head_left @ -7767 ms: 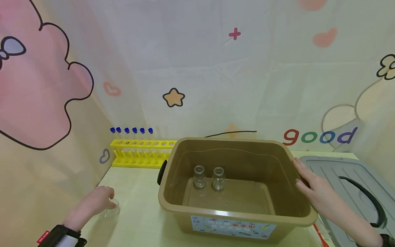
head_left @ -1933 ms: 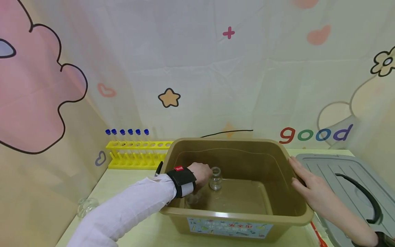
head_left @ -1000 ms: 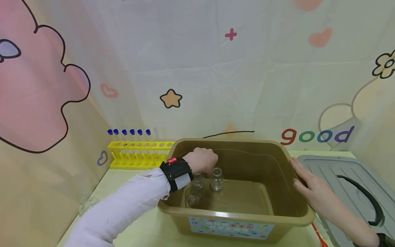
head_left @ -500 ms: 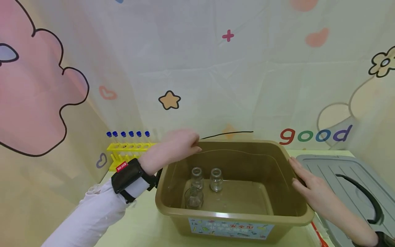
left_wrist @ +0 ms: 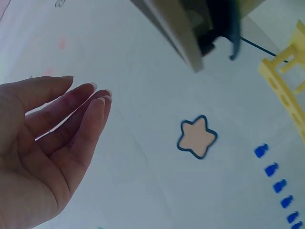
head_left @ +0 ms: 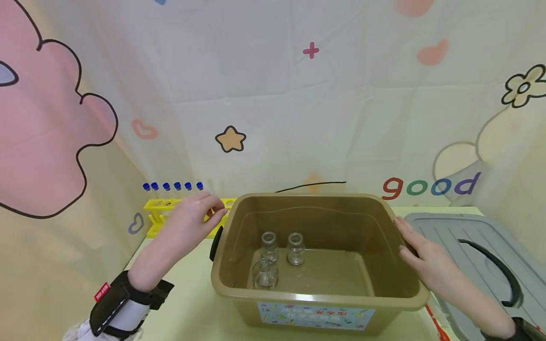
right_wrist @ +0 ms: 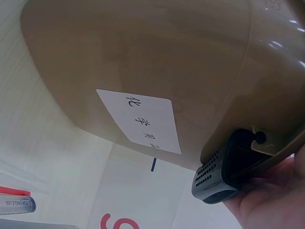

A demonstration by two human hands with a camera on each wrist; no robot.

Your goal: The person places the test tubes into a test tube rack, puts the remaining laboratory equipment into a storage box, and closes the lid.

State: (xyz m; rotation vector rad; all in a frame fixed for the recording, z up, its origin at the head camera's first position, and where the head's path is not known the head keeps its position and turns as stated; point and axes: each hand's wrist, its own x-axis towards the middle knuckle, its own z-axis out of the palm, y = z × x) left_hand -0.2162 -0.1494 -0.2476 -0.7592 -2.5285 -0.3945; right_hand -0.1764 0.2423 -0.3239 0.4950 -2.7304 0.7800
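My left hand is raised left of the brown plastic bin, in front of the yellow test tube rack. Its fingers are loosely bent with nothing between them, as the left wrist view confirms. My right hand rests on the bin's right rim with fairly straight fingers, its palm beside the black latch in the right wrist view. Inside the bin, two clear glass bottles stand upright, a left one and a right one. A rounded clear glass vessel sits in front of the left bottle.
Several blue-capped test tubes stand in the rack behind. A grey lid with a black handle lies to the right. Beside the bin is a red stick-like item. A printed cloth backdrop hangs close behind.
The left hand has left the rounded glass vessel in the bin, risen over the left rim and moved left. Its forearm now covers where another clear glass item showed. The right hand stays put.
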